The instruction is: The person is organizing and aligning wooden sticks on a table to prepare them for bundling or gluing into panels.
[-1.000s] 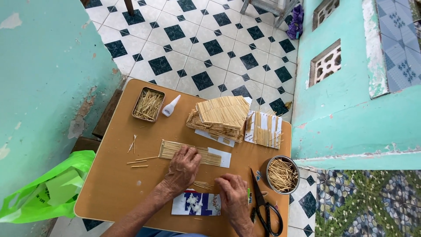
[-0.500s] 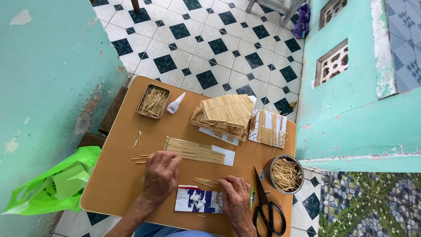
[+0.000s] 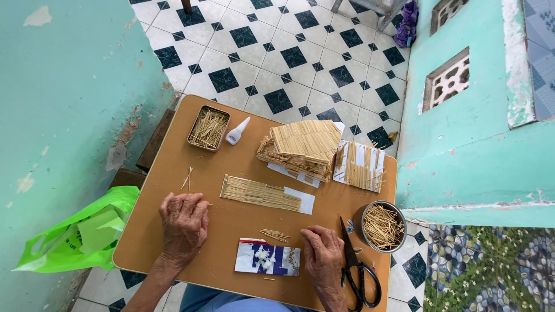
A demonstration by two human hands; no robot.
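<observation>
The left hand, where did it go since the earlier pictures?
The left hand slid off the strip of glued sticks toward the table's left side, and now lies by the loose sticks. The right hand stayed beside the scissors and the card.

table (image 3: 173,190): smooth tan wood-look board, matt, barely any sheen
toothpick mat (image 3: 260,193): thin pale wooden sticks side by side on white paper, ribbed and dry looking
stacked panels (image 3: 302,149): same pale sticks, rough ridged faces, paper backing peeking out
paper card (image 3: 267,257): glossy printed card, blue and white, with a blob of white glue on top
rectangular tin (image 3: 208,128): dull metal, full of loose wooden sticks
round tin (image 3: 383,226): shiny metal rim, more sticks inside
glue bottle (image 3: 237,132): white plastic, smooth
scissors (image 3: 358,271): black plastic handles, dark metal blades
bag (image 3: 81,231): thin green plastic, crinkly, slightly glossy
floor (image 3: 289,52): glazed tiles, smooth
wall (image 3: 63,86): matt teal paint, chipped and rough
</observation>
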